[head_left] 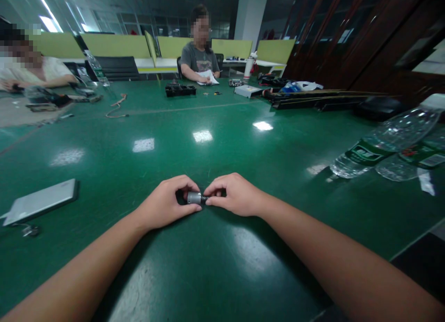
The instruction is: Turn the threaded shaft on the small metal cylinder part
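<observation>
Just above the green tabletop, near its middle, is a small grey metal cylinder (194, 198) that looks like a little motor. My left hand (171, 199) grips it between thumb and fingers, with the cylinder lying roughly sideways. A short dark piece (204, 199) sticks out of its right end. The thumb and fingertips of my right hand (236, 194) are pinched around that dark piece. Whether the dark piece is a shaft or a separate part, I cannot tell. My palms hide the far sides of both.
A silver flat device (43, 201) with a cable lies at left. Water bottles (382, 141) stand at right. Across the green table (222, 159) are a black tray (181, 90), a cord (117, 106) and dark long strips (306, 98). Two people sit at the far side.
</observation>
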A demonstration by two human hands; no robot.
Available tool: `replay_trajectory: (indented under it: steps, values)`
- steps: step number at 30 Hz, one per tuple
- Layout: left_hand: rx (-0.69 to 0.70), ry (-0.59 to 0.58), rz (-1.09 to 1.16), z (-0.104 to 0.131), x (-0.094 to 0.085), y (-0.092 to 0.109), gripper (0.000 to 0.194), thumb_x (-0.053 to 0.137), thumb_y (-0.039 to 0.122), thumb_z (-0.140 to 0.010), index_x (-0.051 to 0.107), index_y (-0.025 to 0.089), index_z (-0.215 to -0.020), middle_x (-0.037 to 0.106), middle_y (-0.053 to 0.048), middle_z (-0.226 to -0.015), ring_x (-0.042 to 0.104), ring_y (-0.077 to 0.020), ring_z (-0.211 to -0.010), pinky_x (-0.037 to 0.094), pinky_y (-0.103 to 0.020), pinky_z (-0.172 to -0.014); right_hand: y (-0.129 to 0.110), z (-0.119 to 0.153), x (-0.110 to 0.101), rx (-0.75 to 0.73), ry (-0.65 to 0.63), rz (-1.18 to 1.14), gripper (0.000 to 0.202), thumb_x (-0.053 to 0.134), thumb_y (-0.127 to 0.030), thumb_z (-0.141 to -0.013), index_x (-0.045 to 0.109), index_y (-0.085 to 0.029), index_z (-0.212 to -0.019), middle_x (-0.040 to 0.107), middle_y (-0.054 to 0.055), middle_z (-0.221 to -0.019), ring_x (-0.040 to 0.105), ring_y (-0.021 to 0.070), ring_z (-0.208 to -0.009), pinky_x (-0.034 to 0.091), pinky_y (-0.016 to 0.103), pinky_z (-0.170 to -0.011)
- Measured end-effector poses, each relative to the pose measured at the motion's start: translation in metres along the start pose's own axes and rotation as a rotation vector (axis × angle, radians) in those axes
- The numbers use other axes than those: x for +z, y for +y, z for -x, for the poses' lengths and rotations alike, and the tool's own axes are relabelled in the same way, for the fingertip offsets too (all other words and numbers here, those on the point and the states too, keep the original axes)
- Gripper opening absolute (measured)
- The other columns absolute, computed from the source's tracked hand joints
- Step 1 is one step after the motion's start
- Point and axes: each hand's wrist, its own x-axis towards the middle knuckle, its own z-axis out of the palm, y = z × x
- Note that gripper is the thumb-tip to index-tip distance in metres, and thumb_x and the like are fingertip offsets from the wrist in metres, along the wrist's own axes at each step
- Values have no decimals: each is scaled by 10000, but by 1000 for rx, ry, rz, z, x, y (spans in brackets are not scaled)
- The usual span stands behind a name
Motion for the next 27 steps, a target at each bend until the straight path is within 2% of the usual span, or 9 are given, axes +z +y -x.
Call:
replay_trajectory:
  steps: [5,13,27]
  values:
    - [9,3,18,0,-1,0,249,736,338,-779,660,178,-955,654,-26,-888,609,-176,-795,470,-286,-723,0,-2,6,-40,53,21,156,706,-199,-820,761,-156,-960,701,30,-814,609,117,-725,439,231,-690]
    - [-15,-11,1,-2,0,0,220,702,349,-808,682,178,-945,663,-29,-866,621,-180,-788,475,-289,-722,-2,0,5,-49,51,58,205,738,-171,-756,752,-150,-959,677,23,-803,593,120,-717,438,230,-678]
    - [1,-16,0,-2,1,-2,228,676,391,-844,664,180,-928,661,-32,-881,618,-180,-798,470,-292,-734,1,0,4,-49,45,94,167,703,-138,-757,750,-157,-917,664,14,-771,574,112,-686,419,225,-654]
